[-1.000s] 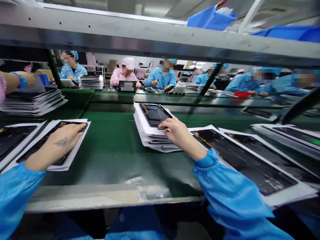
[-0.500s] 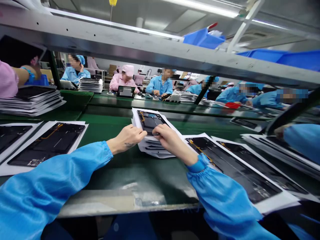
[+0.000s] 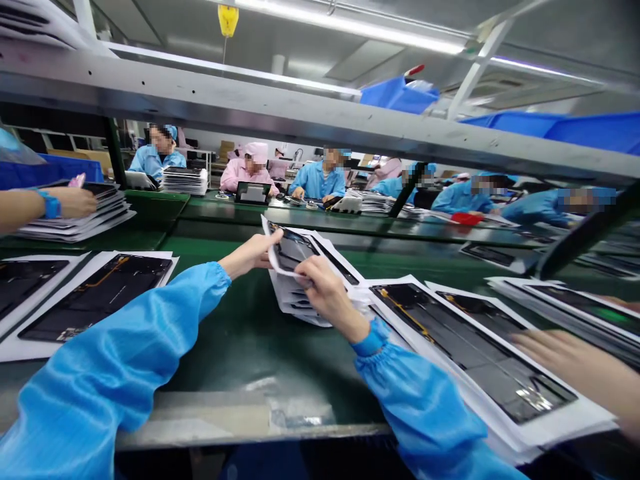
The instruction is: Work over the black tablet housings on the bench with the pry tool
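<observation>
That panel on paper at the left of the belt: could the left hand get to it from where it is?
Probably yes. The left hand grips the top panel of the stack, but only bare belt lies between it and the left panel.

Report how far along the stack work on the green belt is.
Done: one panel on its sheet lies flat at the left. In hand: left hand and right hand lift the top sheet off the stack. Left: several sheets remain stacked underneath.

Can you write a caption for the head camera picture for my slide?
Both hands, left hand and right hand, lift the top sheet off a stack on the green belt.
</observation>
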A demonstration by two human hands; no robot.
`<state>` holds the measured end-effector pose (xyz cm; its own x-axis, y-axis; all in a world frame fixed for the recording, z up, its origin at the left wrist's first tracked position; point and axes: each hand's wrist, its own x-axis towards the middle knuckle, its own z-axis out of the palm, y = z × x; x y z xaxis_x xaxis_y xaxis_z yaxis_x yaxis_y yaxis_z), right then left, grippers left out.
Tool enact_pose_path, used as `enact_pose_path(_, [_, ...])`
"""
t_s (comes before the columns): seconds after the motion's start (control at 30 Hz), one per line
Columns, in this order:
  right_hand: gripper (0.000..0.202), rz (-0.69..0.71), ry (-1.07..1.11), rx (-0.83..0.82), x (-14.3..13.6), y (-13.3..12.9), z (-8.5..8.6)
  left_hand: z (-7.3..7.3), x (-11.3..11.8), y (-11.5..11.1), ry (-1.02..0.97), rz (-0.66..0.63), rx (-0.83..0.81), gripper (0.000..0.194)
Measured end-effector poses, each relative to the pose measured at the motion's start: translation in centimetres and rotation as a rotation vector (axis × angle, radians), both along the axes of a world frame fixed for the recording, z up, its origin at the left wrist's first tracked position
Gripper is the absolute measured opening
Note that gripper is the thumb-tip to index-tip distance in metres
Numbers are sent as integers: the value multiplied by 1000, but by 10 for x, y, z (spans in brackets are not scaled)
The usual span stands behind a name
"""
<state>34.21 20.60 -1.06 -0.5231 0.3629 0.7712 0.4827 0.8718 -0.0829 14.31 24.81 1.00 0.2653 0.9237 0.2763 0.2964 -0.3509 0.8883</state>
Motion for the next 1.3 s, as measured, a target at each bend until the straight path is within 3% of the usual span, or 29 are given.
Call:
enact_pose_path(0.07, [20,47,-25,4,-3,-22,-2,1,-5,-15,-93,41,-33,50])
enact_pose_path(0.17, [28,98,54,-9,2,-73,-3,-6,-37,-67,-172,125,-66,52])
enact_pose_path(0.3, [60,179,295,-182,-2,-140,-19,-29,-95,-150,-141,324,-253,54])
enact_pose_path(0.4, [50,349,455,-430,-30,-165,-44,-51,-114,-185,-108,426,-365,54])
enact_pose_path(0.5, [17,403,489,-628,-62,-176,-67,-70,-121,-196,10,397,-360,62])
enact_pose_path(0.6, [26,350,377,-663,-83,-179,-79,-80,-132,-206,412,410,-128,54])
enact_pose_path(0.7, [29,327,259,-609,-89,-179,-84,-81,-137,-228,743,451,196,35])
enact_pose_path(0.77, [26,345,184,-566,-91,-178,-86,-81,-135,-244,719,373,286,26])
enact_pose_path(0.93, [22,367,20,-427,-100,-178,-91,-91,-129,-270,489,245,194,17])
enact_pose_path(1.07, [27,345,-6,-323,-107,-179,-97,-99,-129,-274,466,250,230,17])
enact_pose_path(1.3, [40,318,66,-344,-110,-179,-103,-102,-126,-275,595,251,321,12])
